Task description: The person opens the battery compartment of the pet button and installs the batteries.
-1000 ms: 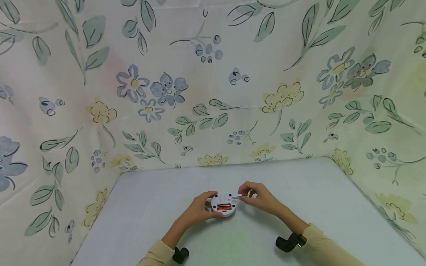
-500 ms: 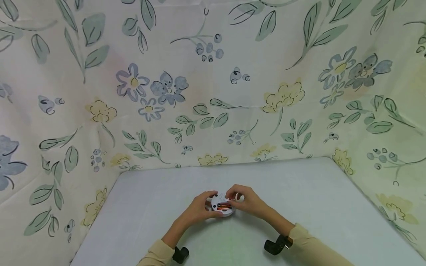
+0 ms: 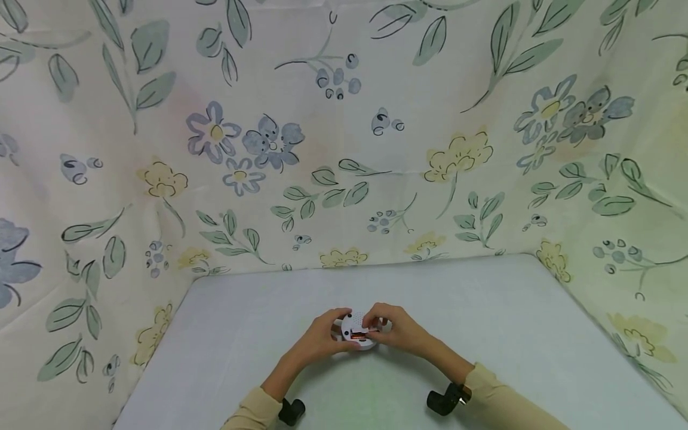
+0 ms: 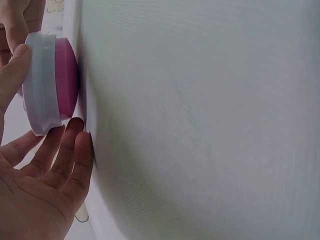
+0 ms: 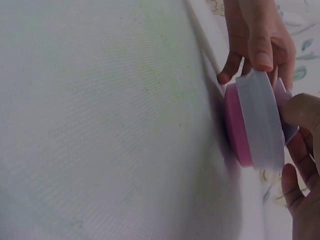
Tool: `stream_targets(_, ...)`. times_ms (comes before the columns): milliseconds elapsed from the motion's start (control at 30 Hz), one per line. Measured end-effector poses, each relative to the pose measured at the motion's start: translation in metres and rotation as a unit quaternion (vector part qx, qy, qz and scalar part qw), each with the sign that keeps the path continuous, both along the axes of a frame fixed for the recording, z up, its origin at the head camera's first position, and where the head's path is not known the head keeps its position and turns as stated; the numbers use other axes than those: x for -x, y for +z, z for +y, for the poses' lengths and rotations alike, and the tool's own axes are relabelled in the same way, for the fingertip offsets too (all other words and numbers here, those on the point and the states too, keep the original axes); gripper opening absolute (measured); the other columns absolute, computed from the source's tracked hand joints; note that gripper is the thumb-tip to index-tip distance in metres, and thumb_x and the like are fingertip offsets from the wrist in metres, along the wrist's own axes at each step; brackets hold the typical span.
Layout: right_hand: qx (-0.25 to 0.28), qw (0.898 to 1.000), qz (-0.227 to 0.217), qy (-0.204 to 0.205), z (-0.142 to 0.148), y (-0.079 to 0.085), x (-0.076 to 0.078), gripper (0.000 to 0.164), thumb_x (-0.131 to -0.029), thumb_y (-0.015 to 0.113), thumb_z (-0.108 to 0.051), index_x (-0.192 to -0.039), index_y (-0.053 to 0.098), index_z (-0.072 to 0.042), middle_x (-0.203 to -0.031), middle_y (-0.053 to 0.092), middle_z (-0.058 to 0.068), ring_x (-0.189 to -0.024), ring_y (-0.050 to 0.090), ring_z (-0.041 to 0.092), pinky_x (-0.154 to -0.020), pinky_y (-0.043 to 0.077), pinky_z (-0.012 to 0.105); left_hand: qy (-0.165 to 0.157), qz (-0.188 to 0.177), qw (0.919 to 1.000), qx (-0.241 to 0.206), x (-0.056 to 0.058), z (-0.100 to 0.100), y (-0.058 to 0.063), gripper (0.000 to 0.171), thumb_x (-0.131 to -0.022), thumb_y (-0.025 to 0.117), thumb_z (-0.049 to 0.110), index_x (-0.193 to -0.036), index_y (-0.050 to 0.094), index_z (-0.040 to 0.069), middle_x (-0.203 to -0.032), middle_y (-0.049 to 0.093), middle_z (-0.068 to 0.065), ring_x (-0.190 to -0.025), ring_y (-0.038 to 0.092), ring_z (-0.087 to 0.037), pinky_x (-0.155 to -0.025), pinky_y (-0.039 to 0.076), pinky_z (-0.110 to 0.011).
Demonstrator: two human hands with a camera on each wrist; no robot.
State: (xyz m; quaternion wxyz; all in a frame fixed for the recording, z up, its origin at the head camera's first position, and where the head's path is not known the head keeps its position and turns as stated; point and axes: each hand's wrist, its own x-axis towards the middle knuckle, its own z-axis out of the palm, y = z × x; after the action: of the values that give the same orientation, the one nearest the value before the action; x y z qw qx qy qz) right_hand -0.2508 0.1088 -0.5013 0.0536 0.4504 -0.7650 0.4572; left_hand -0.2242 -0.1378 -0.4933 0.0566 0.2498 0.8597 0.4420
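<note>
A round white battery-powered device [image 3: 348, 324] with a pink domed side [image 4: 66, 80] lies pink side down on the table. Its upturned white back shows speaker holes, dark feet and an uncovered battery compartment with orange-red batteries [image 3: 358, 335]. My left hand [image 3: 321, 335] grips the rim from the left, thumb on the near edge and fingers at the far one. Between thumb and fingers my right hand [image 3: 400, 329] pinches a small white battery cover [image 5: 291, 132], held over the compartment and partly hiding the batteries. In the right wrist view the cover stands tilted against the back of the device.
A white cloth covers the table [image 3: 258, 316]. Behind it and at both sides hangs a floral curtain [image 3: 322, 137]. Each wrist wears a black camera, the left one [image 3: 292, 412] and the right one [image 3: 445, 400] both close above the tabletop.
My right hand has moved left with the battery cover, from beside the device to over its battery compartment, then slightly lower. My left hand keeps its grip in place.
</note>
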Motion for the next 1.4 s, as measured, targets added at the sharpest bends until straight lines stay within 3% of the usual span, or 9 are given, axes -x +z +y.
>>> stream_targets(367,-0.025,1.000,-0.015,0.004,0.0026,0.0017,-0.0014,0.028,-0.086,0.080,0.002,-0.104,0.067,-0.016,-0.096,0.065,-0.005,-0.086,0.060,0.015,-0.071,0.053,0.035,-0.001,-0.001,1.0000,0.001,-0.0005,0.0006,0.0010,0.076,-0.085,0.087,0.027,-0.143,0.050,-0.004,-0.136,0.057,-0.016,-0.103,0.064,-0.029,-0.080,0.057,-0.038)
stream_targets(667,-0.030,0.999,-0.037,0.011,0.0011,0.0042,-0.0039,0.020,-0.086,0.081,0.000,-0.102,0.070,-0.005,-0.095,0.067,0.008,-0.085,0.060,0.032,-0.072,0.053,0.044,-0.008,0.003,1.0000,-0.004,-0.0002,-0.0003,0.0002,0.075,-0.085,0.086,0.026,-0.143,0.049,-0.004,-0.137,0.056,-0.017,-0.102,0.065,-0.028,-0.078,0.056,-0.035)
stream_targets(967,-0.053,0.997,-0.051,-0.005,0.0020,0.0040,-0.0031,0.014,-0.091,0.080,-0.022,-0.101,0.073,-0.017,-0.098,0.066,-0.009,-0.091,0.059,0.017,-0.078,0.052,0.034,-0.011,0.010,0.9999,-0.005,0.0010,-0.0004,-0.0016,0.075,-0.085,0.087,0.026,-0.143,0.050,-0.005,-0.138,0.056,-0.018,-0.101,0.065,-0.028,-0.077,0.056,-0.034)
stream_targets(1233,-0.056,0.996,-0.062,-0.006,0.0009,0.0052,-0.0056,0.011,-0.091,0.080,-0.019,-0.100,0.074,-0.017,-0.100,0.066,-0.008,-0.094,0.059,0.016,-0.081,0.052,0.036,-0.009,0.008,0.9999,-0.001,0.0005,-0.0002,-0.0015,0.075,-0.085,0.086,0.026,-0.143,0.050,-0.004,-0.138,0.056,-0.018,-0.101,0.065,-0.029,-0.078,0.057,-0.038)
stream_targets(1400,-0.059,0.996,-0.065,-0.005,0.0005,0.0071,-0.0058,0.012,-0.090,0.081,-0.020,-0.100,0.074,-0.018,-0.101,0.066,-0.008,-0.095,0.058,0.017,-0.082,0.051,0.037,-0.010,0.005,0.9999,0.000,0.0006,-0.0005,-0.0017,0.076,-0.085,0.086,0.028,-0.144,0.049,-0.004,-0.137,0.056,-0.017,-0.101,0.065,-0.026,-0.078,0.056,-0.033)
